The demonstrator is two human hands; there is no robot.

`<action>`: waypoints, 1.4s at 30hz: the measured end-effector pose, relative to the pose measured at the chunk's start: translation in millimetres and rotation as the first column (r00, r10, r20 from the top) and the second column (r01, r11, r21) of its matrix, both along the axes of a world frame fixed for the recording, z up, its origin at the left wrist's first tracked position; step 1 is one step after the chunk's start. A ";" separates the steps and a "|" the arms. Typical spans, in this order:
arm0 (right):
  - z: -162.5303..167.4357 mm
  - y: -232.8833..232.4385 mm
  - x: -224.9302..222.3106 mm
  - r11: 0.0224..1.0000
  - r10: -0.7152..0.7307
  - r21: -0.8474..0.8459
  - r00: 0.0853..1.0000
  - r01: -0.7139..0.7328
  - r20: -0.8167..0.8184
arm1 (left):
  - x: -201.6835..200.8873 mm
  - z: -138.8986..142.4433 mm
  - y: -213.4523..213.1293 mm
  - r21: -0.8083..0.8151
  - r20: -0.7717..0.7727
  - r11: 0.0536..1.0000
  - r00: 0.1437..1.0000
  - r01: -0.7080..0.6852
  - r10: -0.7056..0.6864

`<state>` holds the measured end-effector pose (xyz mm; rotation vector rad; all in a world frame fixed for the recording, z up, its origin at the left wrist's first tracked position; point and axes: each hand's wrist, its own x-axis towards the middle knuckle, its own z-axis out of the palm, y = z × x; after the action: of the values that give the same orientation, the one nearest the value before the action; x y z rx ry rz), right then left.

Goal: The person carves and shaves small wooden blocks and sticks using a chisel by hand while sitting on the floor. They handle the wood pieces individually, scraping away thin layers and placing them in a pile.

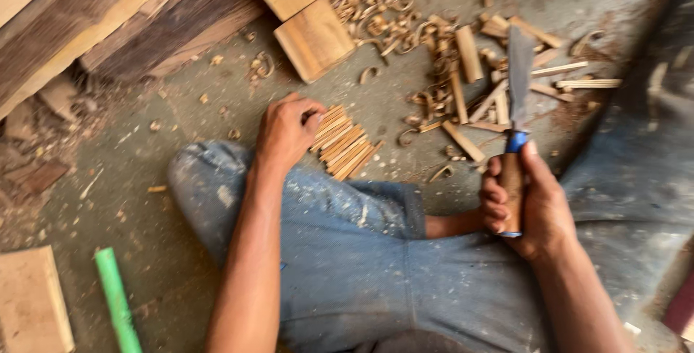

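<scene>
Flat wooden sticks [343, 142] under left hand [285, 130]; right hand [531, 205] grip clenches broad-bladed chisel [515, 114].

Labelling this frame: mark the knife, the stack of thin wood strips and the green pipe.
knife [519, 71], head view, middle of the flat blade above the right hand [531, 205].
stack of thin wood strips [345, 147], head view, centre of the pile beside the left hand [285, 130].
green pipe [116, 299], head view, mid-length.

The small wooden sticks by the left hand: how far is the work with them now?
Done: a row of thin cut sticks lies on the floor, with shavings beyond. In hand: the left hand rests on that row; the right hand holds a broad knife upright. Left: rougher, loose pieces lie scattered.
</scene>
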<state>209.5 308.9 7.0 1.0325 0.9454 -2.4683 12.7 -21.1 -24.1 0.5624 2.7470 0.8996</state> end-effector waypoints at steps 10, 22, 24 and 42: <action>12.9 9.8 5.6 0.956 -0.181 -0.253 0.978 0.151 -0.102 | 3.9 28.0 45.5 0.088 0.048 0.977 0.981 -0.193 0.190; 9.7 25.0 14.4 0.819 -0.447 -0.485 0.871 0.307 -0.204 | -83.7 1.4 263.3 0.016 -0.222 0.979 0.955 0.203 -0.195; 9.3 25.9 15.4 0.808 -0.448 -0.494 0.879 0.322 -0.161 | -108.8 -7.5 299.4 -0.127 -0.291 0.965 0.922 0.227 -0.255; 0.9 27.8 17.2 0.636 -0.454 -0.707 0.891 0.310 -0.018 | -143.1 -71.8 354.0 -0.342 -0.183 0.821 0.824 0.457 -0.536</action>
<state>226.7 336.7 7.9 0.7705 -0.2541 -2.9223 -130.4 332.9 -95.9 1.3546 2.6539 0.3082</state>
